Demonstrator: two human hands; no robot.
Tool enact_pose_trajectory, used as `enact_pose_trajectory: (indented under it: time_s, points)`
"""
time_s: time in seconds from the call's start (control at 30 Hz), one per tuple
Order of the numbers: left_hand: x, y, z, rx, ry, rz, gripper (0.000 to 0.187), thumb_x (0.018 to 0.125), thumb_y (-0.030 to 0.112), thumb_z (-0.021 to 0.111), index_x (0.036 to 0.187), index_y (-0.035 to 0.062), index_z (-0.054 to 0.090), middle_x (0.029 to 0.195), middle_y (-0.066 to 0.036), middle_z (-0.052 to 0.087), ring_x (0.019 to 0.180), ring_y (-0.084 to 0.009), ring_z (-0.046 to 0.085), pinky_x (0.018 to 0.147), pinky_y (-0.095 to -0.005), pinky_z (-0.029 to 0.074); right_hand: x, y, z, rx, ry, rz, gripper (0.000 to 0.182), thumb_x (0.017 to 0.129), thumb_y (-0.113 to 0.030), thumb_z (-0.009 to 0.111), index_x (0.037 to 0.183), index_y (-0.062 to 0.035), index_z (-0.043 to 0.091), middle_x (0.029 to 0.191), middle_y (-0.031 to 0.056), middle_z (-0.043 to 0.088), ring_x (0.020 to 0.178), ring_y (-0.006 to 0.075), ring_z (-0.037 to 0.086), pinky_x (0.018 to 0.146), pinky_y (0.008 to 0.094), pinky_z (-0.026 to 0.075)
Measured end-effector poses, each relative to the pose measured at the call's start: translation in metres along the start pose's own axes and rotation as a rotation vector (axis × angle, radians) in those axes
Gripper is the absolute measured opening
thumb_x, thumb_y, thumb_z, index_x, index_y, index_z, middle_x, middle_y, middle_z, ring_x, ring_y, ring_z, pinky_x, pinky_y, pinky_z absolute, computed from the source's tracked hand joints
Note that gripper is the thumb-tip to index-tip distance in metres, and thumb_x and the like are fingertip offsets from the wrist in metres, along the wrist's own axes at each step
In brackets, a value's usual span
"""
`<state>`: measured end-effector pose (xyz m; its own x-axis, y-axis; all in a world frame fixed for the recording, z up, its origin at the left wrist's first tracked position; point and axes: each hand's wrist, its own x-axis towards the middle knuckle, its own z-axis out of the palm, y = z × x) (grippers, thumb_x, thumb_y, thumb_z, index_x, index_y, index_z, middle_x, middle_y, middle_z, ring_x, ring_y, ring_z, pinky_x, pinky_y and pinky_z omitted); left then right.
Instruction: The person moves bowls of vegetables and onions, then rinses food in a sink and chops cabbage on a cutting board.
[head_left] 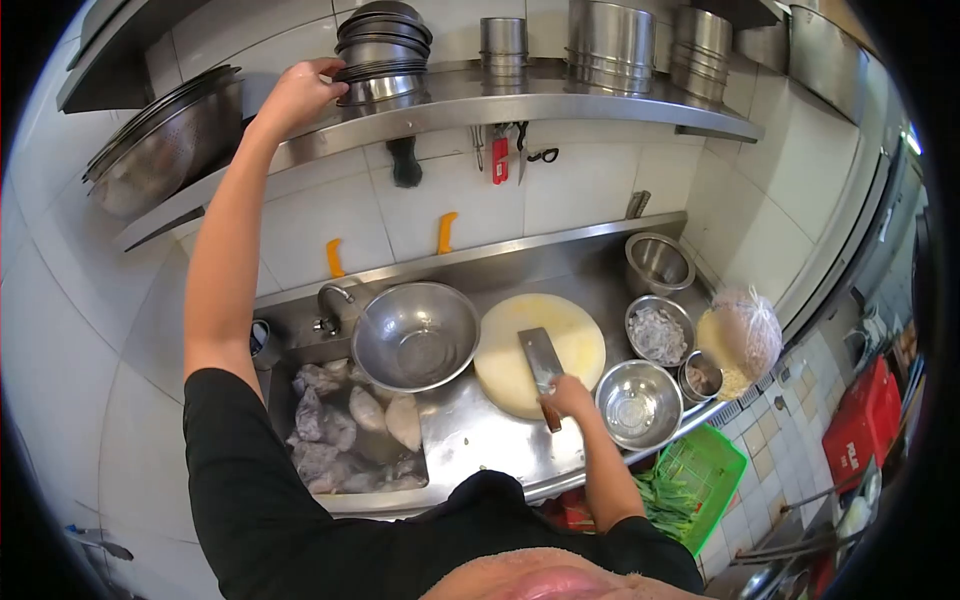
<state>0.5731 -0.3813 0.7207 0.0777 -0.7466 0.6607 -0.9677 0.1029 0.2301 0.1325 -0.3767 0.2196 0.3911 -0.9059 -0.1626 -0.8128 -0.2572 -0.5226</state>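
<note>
My left hand (300,95) is raised to the wall shelf, its fingers closed at the side of a stack of metal bowls (383,50). The fingers pinch at the lower bowls' rims. Down at the counter, my right hand (568,398) is closed at the brown handle of a cleaver (541,356). The cleaver's broad blade lies over a round cutting board (500,345). Left of the board stands a large steel bowl (416,337), below a tap (330,310).
Pale pieces of meat (365,410) sit in the sink. Right of the board are an empty-looking bowl (638,405), a bowl of whitish pieces (658,335) and a plastic bag (750,330). A green basket (715,470) holds leafy greens below. Steel pots (612,50) line the shelf.
</note>
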Motion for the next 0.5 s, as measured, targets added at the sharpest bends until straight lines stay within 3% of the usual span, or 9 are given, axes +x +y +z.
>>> enact_pose_trajectory:
  time_s: [0.1, 0.13, 0.17, 0.2, 0.27, 0.37, 0.4, 0.47, 0.5]
  points:
    - [0.032, -0.033, 0.020, 0.089, 0.049, -0.086, 0.070, 0.079, 0.028, 0.076, 0.138, -0.0001, 0.052, 0.119, -0.024, 0.067, 0.114, -0.0355, 0.063, 0.100, -0.0385, 0.047, -0.032, -0.096, -0.146, 0.411, 0.007, -0.371, 0.048, 0.081, -0.030, 0.080, 0.114, 0.0018, 0.069, 0.097, 0.0154, 0.072, 0.090, 0.0199, 0.068, 0.085, 0.0329, 0.054]
    - [0.037, -0.040, 0.024, 0.116, 0.045, -0.072, 0.074, 0.079, 0.030, 0.077, 0.140, -0.0003, 0.050, 0.126, -0.025, 0.061, 0.118, -0.0362, 0.060, 0.102, -0.0386, 0.046, -0.026, -0.117, -0.184, 0.496, 0.012, -0.514, 0.042, 0.085, -0.020, 0.076, 0.119, 0.0021, 0.066, 0.103, 0.0124, 0.072, 0.092, 0.0150, 0.067, 0.082, 0.0301, 0.054]
    - [0.041, -0.043, 0.029, 0.141, 0.040, -0.058, 0.077, 0.078, 0.031, 0.078, 0.142, -0.0006, 0.048, 0.134, -0.025, 0.056, 0.122, -0.0369, 0.058, 0.104, -0.0387, 0.045, -0.023, -0.145, -0.219, 0.581, 0.132, -0.692, 0.038, 0.088, -0.021, 0.075, 0.117, 0.0017, 0.066, 0.099, 0.0095, 0.072, 0.090, 0.0134, 0.066, 0.081, 0.0304, 0.054]
    - [0.043, -0.047, 0.034, 0.166, 0.038, -0.045, 0.081, 0.078, 0.032, 0.079, 0.144, -0.0009, 0.045, 0.142, -0.026, 0.050, 0.125, -0.0376, 0.055, 0.106, -0.0388, 0.043, -0.026, -0.178, -0.254, 0.624, 0.206, -0.697, 0.036, 0.089, -0.023, 0.074, 0.114, 0.0017, 0.067, 0.094, 0.0065, 0.071, 0.087, 0.0123, 0.065, 0.078, 0.0293, 0.054]
    - [0.039, -0.049, 0.042, 0.085, 0.039, -0.056, 0.081, 0.077, 0.032, 0.080, 0.142, -0.0040, 0.046, 0.138, -0.027, 0.053, 0.127, -0.0391, 0.054, 0.108, -0.0398, 0.041, 0.008, -0.238, -0.316, 0.650, 0.280, -0.929, 0.031, 0.091, -0.018, 0.071, 0.113, 0.0028, 0.065, 0.092, 0.0065, 0.068, 0.080, 0.0128, 0.062, 0.071, 0.0277, 0.052]
    - [0.036, -0.042, 0.041, -0.059, -0.028, -0.162, 0.076, 0.077, 0.029, 0.080, 0.139, -0.0035, 0.050, 0.134, -0.027, 0.057, 0.123, -0.0374, 0.057, 0.104, -0.0392, 0.044, 0.070, -0.329, -0.372, 0.479, 0.495, -1.044, 0.040, 0.091, -0.027, 0.070, 0.120, 0.0000, 0.064, 0.095, 0.0024, 0.065, 0.079, 0.0095, 0.059, 0.071, 0.0256, 0.050]
    - [0.034, -0.039, 0.039, -0.089, -0.066, -0.147, 0.070, 0.078, 0.025, 0.078, 0.137, -0.0028, 0.051, 0.131, -0.026, 0.059, 0.116, -0.0373, 0.061, 0.100, -0.0391, 0.047, 0.101, -0.356, -0.387, 0.361, 0.583, -1.053, 0.045, 0.088, -0.033, 0.072, 0.117, 0.0015, 0.067, 0.099, 0.0088, 0.070, 0.086, 0.0146, 0.063, 0.075, 0.0299, 0.051]
    - [0.042, -0.061, 0.059, 0.092, 0.087, 0.023, 0.065, 0.080, 0.021, 0.076, 0.136, -0.0028, 0.052, 0.129, -0.024, 0.060, 0.111, -0.0366, 0.063, 0.096, -0.0392, 0.050, 0.139, -0.407, -0.401, 0.300, 0.603, -0.941, 0.043, 0.088, -0.037, 0.070, 0.113, -0.0020, 0.070, 0.098, 0.0094, 0.071, 0.084, 0.0187, 0.065, 0.079, 0.0317, 0.051]
    - [0.035, -0.049, 0.052, 0.027, 0.026, -0.059, 0.064, 0.081, 0.019, 0.076, 0.136, -0.0036, 0.051, 0.129, -0.023, 0.057, 0.113, -0.0366, 0.061, 0.097, -0.0393, 0.049, 0.163, -0.427, -0.406, 0.290, 0.607, -0.914, 0.042, 0.088, -0.037, 0.070, 0.113, -0.0039, 0.071, 0.098, 0.0097, 0.072, 0.083, 0.0200, 0.065, 0.079, 0.0323, 0.051]
